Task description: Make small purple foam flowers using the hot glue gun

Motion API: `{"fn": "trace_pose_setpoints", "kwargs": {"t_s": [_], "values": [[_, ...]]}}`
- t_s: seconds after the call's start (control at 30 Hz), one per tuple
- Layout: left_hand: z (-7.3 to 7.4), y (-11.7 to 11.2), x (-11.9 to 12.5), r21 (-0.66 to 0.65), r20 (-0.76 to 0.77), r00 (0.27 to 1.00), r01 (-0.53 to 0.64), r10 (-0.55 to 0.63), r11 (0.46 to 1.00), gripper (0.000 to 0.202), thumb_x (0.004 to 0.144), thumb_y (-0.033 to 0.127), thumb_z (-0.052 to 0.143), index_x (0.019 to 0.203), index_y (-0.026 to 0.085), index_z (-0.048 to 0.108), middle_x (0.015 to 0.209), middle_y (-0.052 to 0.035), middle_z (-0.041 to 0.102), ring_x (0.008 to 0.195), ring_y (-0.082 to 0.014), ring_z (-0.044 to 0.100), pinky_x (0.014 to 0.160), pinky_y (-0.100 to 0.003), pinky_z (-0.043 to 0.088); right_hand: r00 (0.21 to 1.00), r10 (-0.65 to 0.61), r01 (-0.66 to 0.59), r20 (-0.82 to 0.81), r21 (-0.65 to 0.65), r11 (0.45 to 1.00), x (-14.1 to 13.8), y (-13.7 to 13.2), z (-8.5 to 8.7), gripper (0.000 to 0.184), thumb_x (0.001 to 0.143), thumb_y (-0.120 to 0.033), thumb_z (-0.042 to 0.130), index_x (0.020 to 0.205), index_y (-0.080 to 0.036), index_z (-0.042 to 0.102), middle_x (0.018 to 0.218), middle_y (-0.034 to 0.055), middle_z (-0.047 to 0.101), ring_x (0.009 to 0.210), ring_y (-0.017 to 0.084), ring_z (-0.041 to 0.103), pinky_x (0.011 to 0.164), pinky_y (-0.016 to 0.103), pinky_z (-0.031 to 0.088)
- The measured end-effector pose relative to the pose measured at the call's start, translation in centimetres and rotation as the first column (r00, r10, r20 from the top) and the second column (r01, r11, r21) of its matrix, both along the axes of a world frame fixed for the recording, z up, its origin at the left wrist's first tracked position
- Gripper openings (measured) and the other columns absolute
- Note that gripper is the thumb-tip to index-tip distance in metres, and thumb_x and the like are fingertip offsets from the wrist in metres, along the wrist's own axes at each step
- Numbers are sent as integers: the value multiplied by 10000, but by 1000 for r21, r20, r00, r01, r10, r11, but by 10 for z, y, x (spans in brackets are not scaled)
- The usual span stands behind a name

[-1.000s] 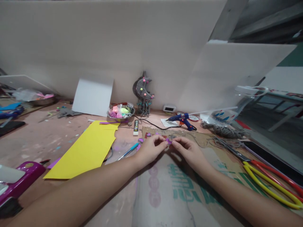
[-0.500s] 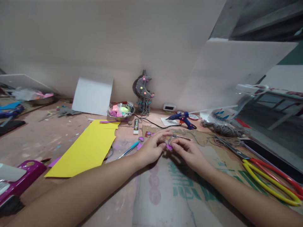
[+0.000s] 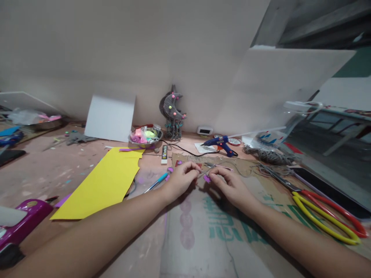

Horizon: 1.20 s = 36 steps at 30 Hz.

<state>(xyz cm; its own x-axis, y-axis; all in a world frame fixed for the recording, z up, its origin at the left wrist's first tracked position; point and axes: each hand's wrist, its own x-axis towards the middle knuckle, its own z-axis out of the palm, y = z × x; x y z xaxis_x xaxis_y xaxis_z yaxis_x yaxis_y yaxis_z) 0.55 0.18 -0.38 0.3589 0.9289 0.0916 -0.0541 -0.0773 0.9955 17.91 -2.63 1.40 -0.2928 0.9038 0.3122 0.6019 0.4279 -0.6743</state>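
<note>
Both my hands meet over a sheet of printed cardboard (image 3: pixel 220 231) on the table. My left hand (image 3: pixel 181 178) has its fingers curled and pinches one end of a thin grey strand. My right hand (image 3: pixel 228 185) is closed in a pinch on a small purple piece (image 3: pixel 206 178), which lies between the two hands. Small purple and red bits (image 3: pixel 174 166) are scattered just beyond my left fingers.
A yellow paper sheet (image 3: pixel 107 181) and a blue pen (image 3: pixel 158 181) lie to the left. A blue glue gun (image 3: pixel 218 143), a bowl of coloured bits (image 3: pixel 145 137) and a moon ornament (image 3: pixel 172 112) stand at the back. Yellow and red scissors (image 3: pixel 324 216) and grey twine (image 3: pixel 268 154) are to the right. A magenta tool (image 3: pixel 20 226) sits at the near left.
My left fingers stretched out over the cardboard, then curled back into a pinch. The purple piece stayed between my hands. The view shifted slightly to the right.
</note>
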Motion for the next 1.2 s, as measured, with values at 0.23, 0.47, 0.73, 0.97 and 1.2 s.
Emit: {"fn": "trace_pose_setpoints", "kwargs": {"t_s": [0.23,0.47,0.73,0.97,1.2], "values": [[-4,-5,-1,131,-152,988,-20,40,991,255,838,406,452,771,168,513,593,37,481,554,-96,455,511,-202,330,997,-83,83,4,33,996,1,2,0,248,865,-350,441,730,-197,581,706,21,664,702,179,595,702,283,435],[2,-10,0,188,-261,965,17,33,982,296,838,421,458,763,153,561,617,23,511,592,-109,476,562,-221,353,992,-123,121,12,119,986,3,4,-3,212,851,-339,460,746,-194,573,688,1,624,673,163,579,670,262,426],[-2,-8,0,219,-249,969,53,4,974,252,811,367,505,898,155,610,771,-16,604,706,-137,536,642,-240,404,993,-115,109,35,144,984,3,5,-6,199,854,-332,459,761,-199,573,725,14,630,703,169,578,682,271,435],[3,-11,1,222,-262,965,42,18,974,214,801,342,510,782,147,596,701,-9,588,654,-125,522,618,-236,397,995,-98,98,-11,96,991,3,3,-3,231,866,-359,440,807,-206,602,761,25,650,723,177,596,696,285,455],[-1,-12,0,282,-287,958,60,25,958,189,797,318,509,823,162,611,796,-21,646,731,-147,572,677,-250,432,998,-57,55,9,110,992,1,2,-2,174,828,-337,504,844,-205,615,829,38,661,806,193,604,760,310,455]]}}
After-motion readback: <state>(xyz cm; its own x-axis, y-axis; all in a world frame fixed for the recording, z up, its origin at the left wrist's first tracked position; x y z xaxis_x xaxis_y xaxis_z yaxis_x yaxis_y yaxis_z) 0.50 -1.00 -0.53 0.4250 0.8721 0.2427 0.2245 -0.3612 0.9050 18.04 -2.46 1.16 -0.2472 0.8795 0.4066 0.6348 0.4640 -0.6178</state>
